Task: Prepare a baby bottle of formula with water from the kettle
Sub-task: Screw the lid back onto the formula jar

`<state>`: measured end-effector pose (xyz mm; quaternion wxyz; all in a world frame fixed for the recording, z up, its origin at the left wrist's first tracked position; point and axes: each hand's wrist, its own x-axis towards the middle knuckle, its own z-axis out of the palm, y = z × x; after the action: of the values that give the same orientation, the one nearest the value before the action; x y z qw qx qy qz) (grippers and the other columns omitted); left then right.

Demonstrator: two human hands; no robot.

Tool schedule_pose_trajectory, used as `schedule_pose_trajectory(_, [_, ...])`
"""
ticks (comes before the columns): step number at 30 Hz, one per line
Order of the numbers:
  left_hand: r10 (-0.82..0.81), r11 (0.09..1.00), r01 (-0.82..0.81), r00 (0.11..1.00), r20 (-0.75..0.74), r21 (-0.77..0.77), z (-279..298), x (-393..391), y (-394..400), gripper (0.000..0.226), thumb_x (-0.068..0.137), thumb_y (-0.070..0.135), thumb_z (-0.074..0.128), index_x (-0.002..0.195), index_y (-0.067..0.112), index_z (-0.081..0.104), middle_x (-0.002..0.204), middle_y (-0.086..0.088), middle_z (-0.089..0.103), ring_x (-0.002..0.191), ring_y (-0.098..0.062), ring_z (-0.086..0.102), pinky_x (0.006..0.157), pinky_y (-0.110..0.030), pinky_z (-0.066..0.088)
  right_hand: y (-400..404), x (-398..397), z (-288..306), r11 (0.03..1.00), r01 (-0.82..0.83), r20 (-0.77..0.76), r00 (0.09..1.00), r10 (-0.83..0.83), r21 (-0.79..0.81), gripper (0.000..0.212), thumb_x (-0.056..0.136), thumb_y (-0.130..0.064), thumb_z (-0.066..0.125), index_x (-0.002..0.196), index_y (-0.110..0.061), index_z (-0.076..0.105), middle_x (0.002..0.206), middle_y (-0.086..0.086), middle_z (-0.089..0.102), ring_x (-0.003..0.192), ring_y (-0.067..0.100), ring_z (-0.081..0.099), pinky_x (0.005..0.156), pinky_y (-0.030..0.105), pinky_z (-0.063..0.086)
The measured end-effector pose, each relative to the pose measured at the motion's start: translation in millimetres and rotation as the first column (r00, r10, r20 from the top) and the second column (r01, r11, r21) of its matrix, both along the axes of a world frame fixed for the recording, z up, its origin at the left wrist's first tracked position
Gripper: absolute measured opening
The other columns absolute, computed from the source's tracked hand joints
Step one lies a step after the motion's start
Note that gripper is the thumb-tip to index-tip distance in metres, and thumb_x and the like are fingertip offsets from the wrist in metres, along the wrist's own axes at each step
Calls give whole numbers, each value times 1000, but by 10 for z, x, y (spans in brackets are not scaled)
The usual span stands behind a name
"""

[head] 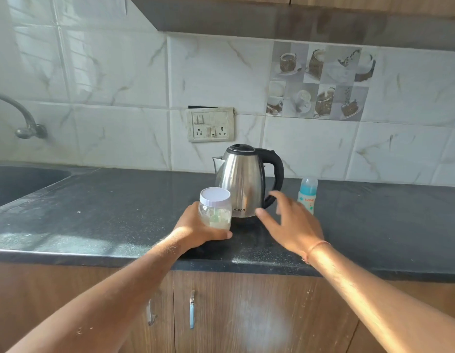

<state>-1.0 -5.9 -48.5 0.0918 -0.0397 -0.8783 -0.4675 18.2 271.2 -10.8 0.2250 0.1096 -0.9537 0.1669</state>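
1. A shiny metal kettle [243,182] with a black lid and black handle stands on the dark counter [106,207], close to the tiled wall.
2. The left hand [196,226] is wrapped around a small clear jar [215,208] with a white lid. The jar sits on the counter just in front of the kettle, a bit to its left. Something pale is inside it.
3. The right hand [290,222] is wide open, fingers spread, holding nothing. It hovers near the bottom of the kettle handle.
4. A baby bottle [308,194] with a blue top stands upright on the counter, just right of the kettle, partly behind the right hand.
5. A sink [22,182] and tap [20,115] are far off to the left.
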Motion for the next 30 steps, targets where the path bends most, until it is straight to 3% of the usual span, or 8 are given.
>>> schedule_pose_trajectory(2, [99,994,-96,994,46,-58,17,12,-137,92,53,53,107,125,34,54,114,14,73,110,-17,72,94,-39,61,295,-104,-205,983,73,-24,997,-78,-171,72,101,-73,51,156,-27,44,130,-3,65,124,26,60,94,47,57])
schedule_pose_trajectory(5, [197,979,-193,977,83,-58,-38,-30,-366,124,37,69,101,136,37,34,120,13,70,114,-21,69,108,-48,56,594,-368,-430,931,201,4,978,-210,-306,64,98,-52,72,147,-15,53,139,13,64,131,40,53,102,49,48])
schedule_pose_trajectory(8, [211,977,-206,974,82,-59,-74,-147,-494,137,29,76,95,145,33,36,121,15,73,114,-19,72,113,-51,53,718,-601,-508,882,290,113,957,-267,-372,65,85,-61,74,135,-22,58,130,8,67,124,39,57,91,43,45])
schedule_pose_trajectory(13, [300,953,-297,952,59,-63,-93,-335,-578,114,55,60,105,145,32,41,124,17,73,111,-15,67,115,-48,35,789,-825,-538,850,292,124,956,-265,-438,75,67,-80,67,122,-29,64,112,-1,74,110,35,67,93,49,60])
schedule_pose_trajectory(18, [317,948,-313,946,68,-56,-118,-522,-785,100,60,55,106,138,30,49,115,17,77,117,-16,70,111,-49,35,798,-922,-473,794,341,174,940,-293,-504,82,80,-62,88,142,-19,56,135,8,72,123,38,67,92,51,62])
schedule_pose_trajectory(22, [309,951,-307,949,67,-39,-105,-624,-862,107,59,58,106,145,35,47,130,21,70,127,-13,59,102,-47,23,777,-945,-432,785,342,198,939,-280,-517,76,86,-49,90,145,-17,54,140,10,72,121,37,71,85,41,55])
schedule_pose_trajectory(27, [228,973,-224,971,73,-59,-165,-799,-921,114,37,86,99,134,51,48,121,29,75,120,-9,67,120,-53,31,753,-932,-404,783,344,203,939,-278,-518,70,93,-40,86,148,-16,52,144,10,70,123,36,70,87,40,54])
schedule_pose_trajectory(30, [288,953,-282,957,44,-107,-180,-829,-903,101,48,76,97,133,44,53,117,24,74,116,-11,64,118,-54,26,751,-927,-395,784,338,206,941,-269,-521,68,93,-39,86,148,-16,53,145,10,69,125,35,70,94,44,57])
